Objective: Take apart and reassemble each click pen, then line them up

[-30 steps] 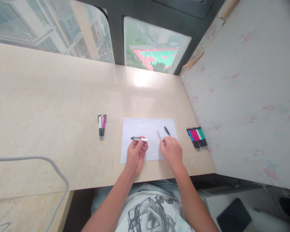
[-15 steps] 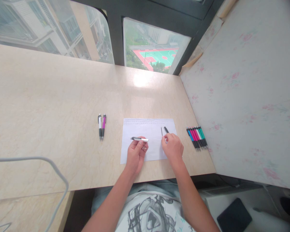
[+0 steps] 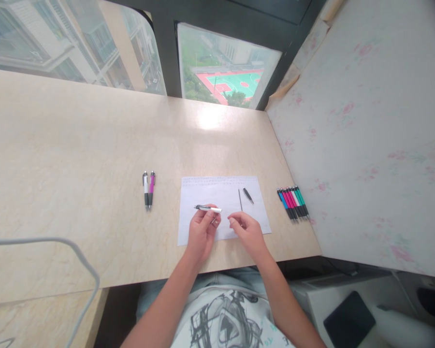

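My left hand (image 3: pixel 202 231) pinches a white-and-black pen barrel (image 3: pixel 207 209) that lies crosswise over a white sheet of paper (image 3: pixel 221 195). My right hand (image 3: pixel 247 230) hovers just right of it over the sheet, fingertips pinched together; whether they hold some tiny part is too small to see. On the paper beyond my right hand lie a thin dark refill (image 3: pixel 239 199) and a short black pen tip piece (image 3: pixel 248 195), both apart from my fingers.
Two pens, one white and one magenta (image 3: pixel 148 189), lie side by side left of the paper. A row of several coloured pens (image 3: pixel 293 203) lies at the right by a floral wall. A grey cable (image 3: pixel 58 241) loops at the left. Windows run along the beige desk's (image 3: pixel 76 145) far edge.
My right hand drew back from the refill and tip piece toward my left hand, leaving both on the paper. The left hand kept the barrel still. The view shifted slightly.
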`<action>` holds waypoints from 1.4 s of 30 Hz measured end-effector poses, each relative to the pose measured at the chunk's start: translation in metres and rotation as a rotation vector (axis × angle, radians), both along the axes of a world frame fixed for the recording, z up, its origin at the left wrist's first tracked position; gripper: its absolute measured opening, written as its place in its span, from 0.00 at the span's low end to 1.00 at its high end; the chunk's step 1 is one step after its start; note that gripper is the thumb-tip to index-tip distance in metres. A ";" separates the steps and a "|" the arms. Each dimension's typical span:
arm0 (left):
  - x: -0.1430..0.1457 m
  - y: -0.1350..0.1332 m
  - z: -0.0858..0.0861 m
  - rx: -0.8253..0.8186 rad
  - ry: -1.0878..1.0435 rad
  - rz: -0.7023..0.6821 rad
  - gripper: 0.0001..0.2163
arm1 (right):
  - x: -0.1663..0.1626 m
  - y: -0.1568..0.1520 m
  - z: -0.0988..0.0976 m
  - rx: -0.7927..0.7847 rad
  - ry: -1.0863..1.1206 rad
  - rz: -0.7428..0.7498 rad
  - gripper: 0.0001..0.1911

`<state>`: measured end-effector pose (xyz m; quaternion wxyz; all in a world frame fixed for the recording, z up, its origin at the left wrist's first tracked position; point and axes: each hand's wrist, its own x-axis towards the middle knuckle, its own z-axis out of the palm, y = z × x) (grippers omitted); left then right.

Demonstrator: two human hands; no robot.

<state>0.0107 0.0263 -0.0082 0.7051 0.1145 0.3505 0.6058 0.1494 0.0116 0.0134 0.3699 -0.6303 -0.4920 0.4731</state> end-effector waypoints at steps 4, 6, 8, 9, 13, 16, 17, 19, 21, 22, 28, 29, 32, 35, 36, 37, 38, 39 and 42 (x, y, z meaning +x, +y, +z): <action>-0.005 -0.001 0.002 0.045 0.197 -0.038 0.09 | -0.011 0.006 0.001 -0.155 0.499 -0.084 0.12; -0.008 0.000 0.005 0.082 0.385 -0.092 0.10 | -0.017 0.009 0.001 -0.191 0.668 -0.122 0.13; -0.011 0.000 0.008 0.122 0.561 -0.145 0.11 | -0.021 0.010 -0.002 -0.221 0.758 -0.146 0.14; -0.011 0.000 0.010 0.137 0.622 -0.161 0.11 | -0.022 0.011 -0.003 -0.233 0.785 -0.152 0.14; -0.010 -0.001 0.012 0.133 0.695 -0.151 0.11 | -0.022 0.009 -0.009 -0.258 0.852 -0.170 0.14; -0.009 -0.001 0.011 0.090 0.690 -0.133 0.11 | -0.021 0.008 -0.011 -0.263 0.877 -0.178 0.14; -0.009 -0.001 0.010 0.077 0.690 -0.130 0.11 | -0.020 0.008 -0.011 -0.263 0.877 -0.177 0.14; -0.009 0.000 0.009 0.055 0.685 -0.129 0.12 | -0.019 0.008 -0.011 -0.254 0.860 -0.171 0.14; -0.009 0.000 0.008 0.039 0.671 -0.129 0.12 | -0.018 0.007 -0.011 -0.238 0.818 -0.168 0.13; -0.010 0.000 0.007 0.033 0.661 -0.128 0.13 | -0.017 0.007 -0.011 -0.230 0.782 -0.166 0.13; -0.015 -0.001 0.005 0.028 0.637 -0.114 0.13 | -0.001 0.015 -0.012 -0.022 0.121 -0.139 0.11; -0.015 -0.001 0.005 0.031 0.638 -0.112 0.13 | 0.003 0.020 -0.012 0.051 -0.041 -0.121 0.10; -0.016 -0.001 0.005 0.036 0.636 -0.106 0.13 | 0.011 0.034 -0.015 0.221 -0.430 -0.054 0.10; -0.016 -0.001 0.004 0.032 0.613 -0.098 0.13 | 0.014 0.048 -0.020 0.286 -0.646 -0.029 0.11; -0.016 -0.001 0.004 0.028 0.606 -0.094 0.13 | 0.014 0.050 -0.022 0.298 -0.685 -0.023 0.11; -0.016 -0.001 0.003 0.024 0.600 -0.092 0.14 | 0.015 0.052 -0.023 0.309 -0.711 -0.018 0.11; -0.017 -0.001 0.003 0.020 0.594 -0.092 0.14 | 0.015 0.052 -0.024 0.321 -0.727 -0.017 0.12; -0.017 -0.001 0.002 0.017 0.589 -0.094 0.14 | 0.015 0.051 -0.025 0.334 -0.733 -0.017 0.12; -0.016 -0.001 0.000 0.016 0.581 -0.103 0.14 | 0.015 0.041 -0.023 0.366 -0.702 -0.029 0.13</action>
